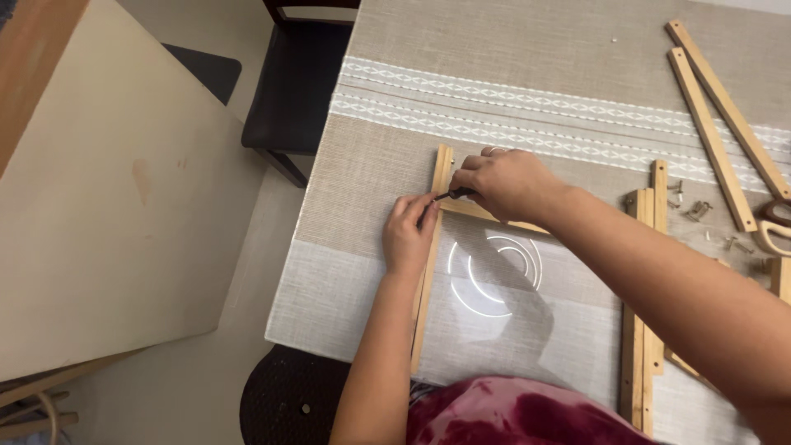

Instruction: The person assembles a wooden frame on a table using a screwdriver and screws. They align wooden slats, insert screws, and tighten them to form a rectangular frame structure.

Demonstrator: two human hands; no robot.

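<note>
Left hand (pixel 409 233) presses long upright wooden strip (pixel 431 255), fingers resting on it, not clenched. Right hand (pixel 505 183) grips small dark tool (pixel 456 194) at joint with cross strip (pixel 494 217). Bench (pixel 362 177) under beige woven cloth; loose wooden strips (pixel 713 124) far right. Black chair (pixel 292 82) beyond, pale floor.
</note>
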